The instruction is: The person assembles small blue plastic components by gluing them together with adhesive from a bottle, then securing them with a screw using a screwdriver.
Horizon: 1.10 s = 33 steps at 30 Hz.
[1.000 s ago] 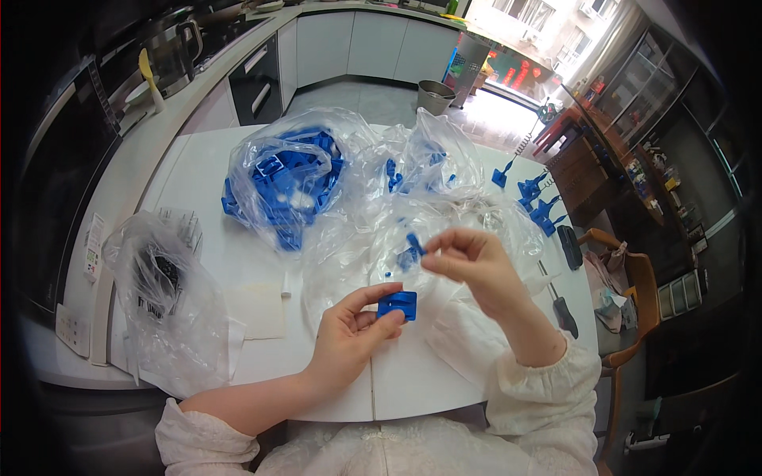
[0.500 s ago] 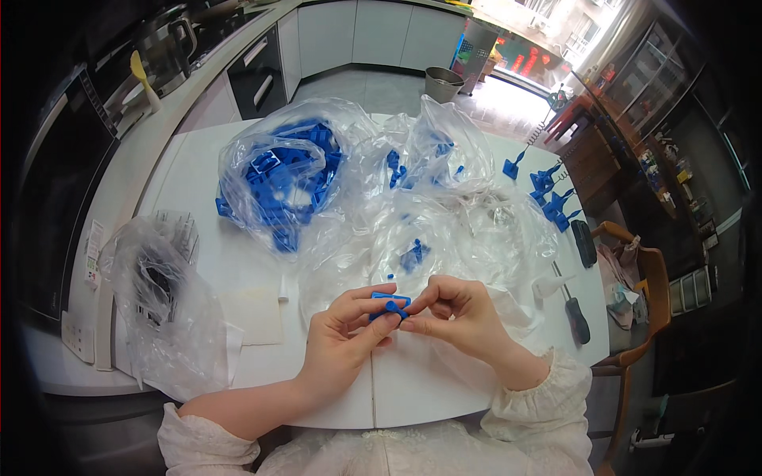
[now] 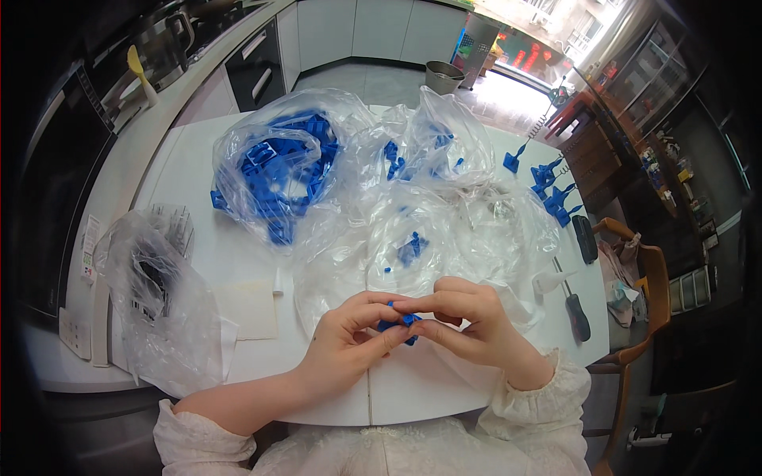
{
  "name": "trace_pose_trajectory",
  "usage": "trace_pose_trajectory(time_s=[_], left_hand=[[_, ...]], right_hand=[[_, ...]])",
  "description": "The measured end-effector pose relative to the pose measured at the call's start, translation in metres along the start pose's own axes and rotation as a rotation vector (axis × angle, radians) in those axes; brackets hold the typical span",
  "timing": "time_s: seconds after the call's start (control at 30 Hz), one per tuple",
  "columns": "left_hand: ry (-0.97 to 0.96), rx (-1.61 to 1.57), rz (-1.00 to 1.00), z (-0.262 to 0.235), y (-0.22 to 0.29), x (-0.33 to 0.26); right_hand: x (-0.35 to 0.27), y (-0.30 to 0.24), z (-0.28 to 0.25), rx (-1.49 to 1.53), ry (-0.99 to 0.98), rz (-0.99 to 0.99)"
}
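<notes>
Once the right hand (image 3: 468, 321) met the left hand (image 3: 337, 341) at six o'clock, their grips pinched a blue knob (image 3: 409, 319) and blue block (image 3: 386, 326) close together.

Glossy plastic bag (image 3: 232, 159), smooth plastic piece (image 3: 409, 320)

And along the bench's (image 3: 413, 401) right edge, a dark-handled screwdriver (image 3: 578, 317) lies near a black case (image 3: 584, 239), and just past that edge stands a wooden chair (image 3: 652, 285), cloth (image 3: 627, 308) on its seat! Across to the left edge, a clear plastic bag (image 3: 190, 341) slumps, a cream sheet (image 3: 252, 311) just beside it. Out beyond the far edge, a round bin (image 3: 444, 77) stands near pale cabinets (image 3: 381, 32).
</notes>
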<state>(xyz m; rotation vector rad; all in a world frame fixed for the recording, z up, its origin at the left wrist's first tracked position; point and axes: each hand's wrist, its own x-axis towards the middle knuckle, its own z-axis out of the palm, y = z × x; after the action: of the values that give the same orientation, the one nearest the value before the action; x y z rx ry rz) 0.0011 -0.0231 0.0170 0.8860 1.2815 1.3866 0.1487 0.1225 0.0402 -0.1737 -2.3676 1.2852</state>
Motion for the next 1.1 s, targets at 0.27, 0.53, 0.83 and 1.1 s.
trace_pose_trajectory(time_s=[0.27, 0.53, 0.83, 1.1], left_hand=[[-0.125, -0.171, -0.027, -0.004, -0.002, 0.000], [-0.157, -0.273, 0.052, 0.004, -0.003, 0.000], [-0.169, -0.349, -0.023, 0.001, 0.000, -0.001], [-0.182, -0.381, -0.066, -0.001, -0.002, -0.002]], right_hand=[[-0.002, -0.002, -0.008, 0.172, -0.071, 0.095], [-0.011, 0.008, -0.002, 0.549, 0.178, 0.131], [-0.011, 0.007, 0.001, 0.477, 0.144, 0.191], [-0.009, 0.007, -0.001, 0.372, 0.105, 0.142]])
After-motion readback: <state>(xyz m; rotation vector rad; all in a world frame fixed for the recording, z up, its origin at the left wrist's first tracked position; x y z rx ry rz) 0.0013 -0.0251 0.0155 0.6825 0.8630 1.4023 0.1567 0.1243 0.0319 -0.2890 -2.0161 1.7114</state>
